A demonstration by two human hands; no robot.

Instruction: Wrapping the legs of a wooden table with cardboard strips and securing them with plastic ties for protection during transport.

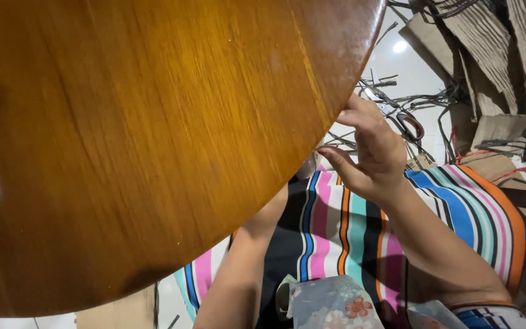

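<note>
**Ana:** Brown round wooden table (pixel 141 140) fills most of my view. What do you see past its edge?

**Ben:** My right hand (pixel 372 152) sits at the table's right edge, fingers loosely curled, holding nothing I can see. My left hand is hidden under the table, so I cannot tell its shape.

**Ana:** And nearby?

**Ben:** Thin dark strips (pixel 409 100) lie on the floor just past the hand, and a striped cloth (pixel 336 231) is under my arms. I think a slow, careful reach works best.
</note>
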